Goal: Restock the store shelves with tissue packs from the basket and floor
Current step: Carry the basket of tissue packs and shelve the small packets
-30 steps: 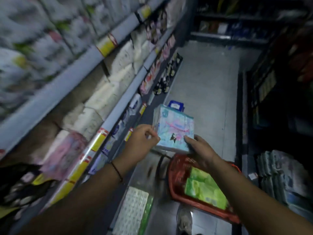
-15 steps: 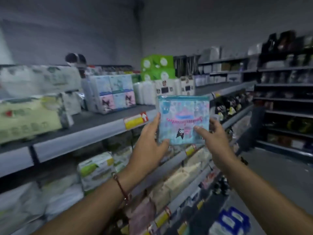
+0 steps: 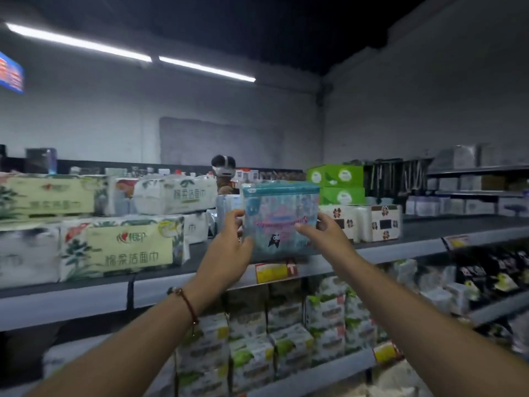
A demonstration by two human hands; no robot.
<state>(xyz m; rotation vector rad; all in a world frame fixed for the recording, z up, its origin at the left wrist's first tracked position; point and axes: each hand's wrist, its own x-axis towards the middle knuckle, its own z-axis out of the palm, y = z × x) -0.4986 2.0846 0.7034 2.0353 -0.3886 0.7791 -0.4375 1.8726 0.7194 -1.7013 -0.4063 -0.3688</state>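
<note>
I hold a teal and pink tissue pack [image 3: 282, 219] with a small black cartoon figure on it, upside down, over the front edge of the top shelf [image 3: 400, 233]. My left hand [image 3: 229, 247] grips its left side and my right hand [image 3: 323, 233] its right side. Similar packs stand right behind it, mostly hidden. The basket and the floor are out of view.
Large cream and green tissue packs [image 3: 123, 247] fill the shelf's left part. White boxes with dark prints [image 3: 380, 222] and green boxes [image 3: 335, 181] stand to the right. A yellow price tag [image 3: 272, 272] hangs below the pack. A lower shelf [image 3: 315, 365] holds several small packs.
I have raised the pack from above the red floor basket up to the top shelf and moved it closer to the shelf. My view has swung from the floor to the shelves.
</note>
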